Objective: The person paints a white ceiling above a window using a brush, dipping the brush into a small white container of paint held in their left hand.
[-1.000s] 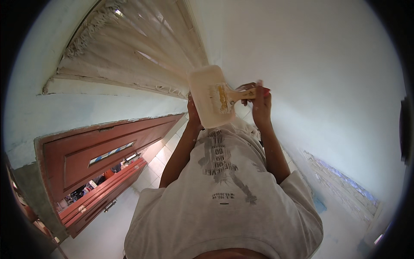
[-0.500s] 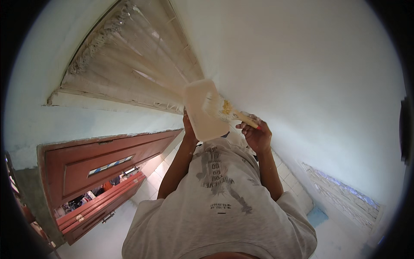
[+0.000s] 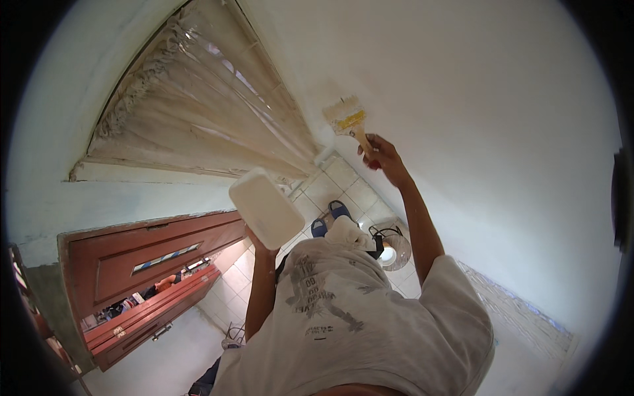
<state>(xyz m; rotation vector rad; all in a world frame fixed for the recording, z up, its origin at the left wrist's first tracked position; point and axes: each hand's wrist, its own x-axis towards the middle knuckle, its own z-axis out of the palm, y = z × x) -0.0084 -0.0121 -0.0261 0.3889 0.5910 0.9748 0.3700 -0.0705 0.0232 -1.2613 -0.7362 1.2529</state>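
Note:
My right hand (image 3: 386,162) is closed round the wooden handle of a wide paintbrush (image 3: 350,121). The brush is raised to the pale wall (image 3: 475,99), its bristles toward the upper left; whether they touch the wall is hard to tell. Lower and to the left, my left hand (image 3: 265,246) supports a white rectangular plastic container (image 3: 267,210) from below and behind. Most of that hand's fingers are hidden by the container.
A curtain (image 3: 198,105) of thin, brownish sheeting covers a window at the upper left. Below it stands a red-brown panelled door (image 3: 99,264). Dark blue sandals (image 3: 339,210) are on the tiled floor (image 3: 328,188), near a round object (image 3: 400,256) with a pale centre.
The brush has come out of the container and gone up to the wall in my right hand. My left hand has moved left and down with the container.

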